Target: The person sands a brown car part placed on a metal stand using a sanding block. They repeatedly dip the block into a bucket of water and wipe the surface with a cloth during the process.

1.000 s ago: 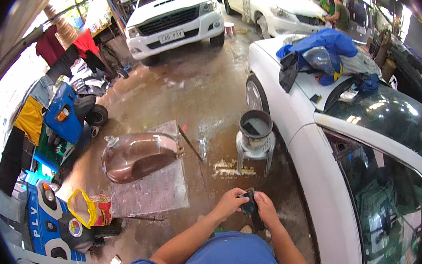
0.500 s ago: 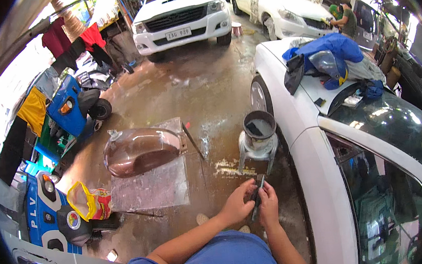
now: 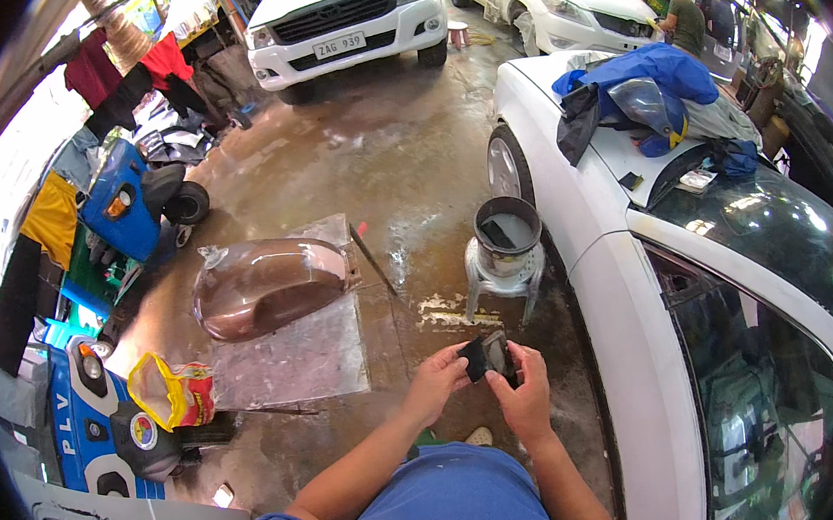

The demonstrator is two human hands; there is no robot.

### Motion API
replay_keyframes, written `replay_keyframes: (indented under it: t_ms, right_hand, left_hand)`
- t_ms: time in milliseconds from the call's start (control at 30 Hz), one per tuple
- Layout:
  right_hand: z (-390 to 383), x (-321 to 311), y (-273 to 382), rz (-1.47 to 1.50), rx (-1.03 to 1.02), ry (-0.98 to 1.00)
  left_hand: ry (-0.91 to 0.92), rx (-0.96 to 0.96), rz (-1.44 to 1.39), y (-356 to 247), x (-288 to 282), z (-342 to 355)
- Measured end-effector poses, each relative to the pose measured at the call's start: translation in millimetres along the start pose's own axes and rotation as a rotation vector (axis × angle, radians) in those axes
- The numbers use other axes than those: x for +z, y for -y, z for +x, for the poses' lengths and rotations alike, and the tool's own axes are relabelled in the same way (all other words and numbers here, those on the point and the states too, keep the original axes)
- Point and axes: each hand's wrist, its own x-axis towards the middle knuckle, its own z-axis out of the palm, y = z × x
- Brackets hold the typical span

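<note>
In front of my body, both hands meet over a small dark bundle. Pinched between the thumb and fingers of my left hand (image 3: 433, 383) is a black sheet (image 3: 474, 358), probably sandpaper. My right hand (image 3: 524, 389) grips a dark rectangular block (image 3: 498, 353) with a greyish face, thumb on its near edge. The sheet lies against the block's left side. Just beyond the hands, a bucket (image 3: 510, 264) of grey liquid stands on a metallic-looking stool (image 3: 508, 282); a dark flat piece (image 3: 499, 233) is in it. A glossy brown curved body panel (image 3: 250, 286) rests to the left.
A whitish board (image 3: 293, 372) supports the panel. Left of it are a yellow-red bag (image 3: 189, 397) and blue vehicle parts (image 3: 124, 201). A white car (image 3: 607, 313) stands close on my right. Farther off are a white pickup (image 3: 347, 28) and another person (image 3: 685, 24).
The dark bundle has turned from edge-on to face up. My left hand has shifted slightly left, and the black sheet now shows apart from the block. The view has moved slightly.
</note>
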Motion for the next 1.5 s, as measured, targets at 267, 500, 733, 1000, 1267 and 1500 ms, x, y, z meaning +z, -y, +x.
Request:
replay_keyframes:
  t_ms: [267, 500, 733, 1000, 1267, 1500]
  right_hand:
    - [3, 16, 0, -0.072, -0.094, 0.049]
    - [20, 34, 13, -0.056, -0.121, 0.045]
    - [43, 74, 28, -0.049, -0.126, -0.007]
    - [84, 133, 49, -0.188, -0.209, 0.046]
    - [106, 198, 78, -0.211, -0.143, 0.131]
    - [119, 245, 80, -0.295, -0.213, 0.159]
  left_hand:
    - [0.099, 0.055, 0.041, -25, 9, -6]
    - [0.137, 0.09, -0.012, -37, -7, 0]
    - [0.138, 0.094, 0.163, -53, -54, 20]
    - [0.124, -0.025, -0.033, -89, -108, 41]
    - [0.191, 0.016, -0.091, -117, -179, 55]
    - [0.115, 0.113, 0.035, -127, -213, 63]
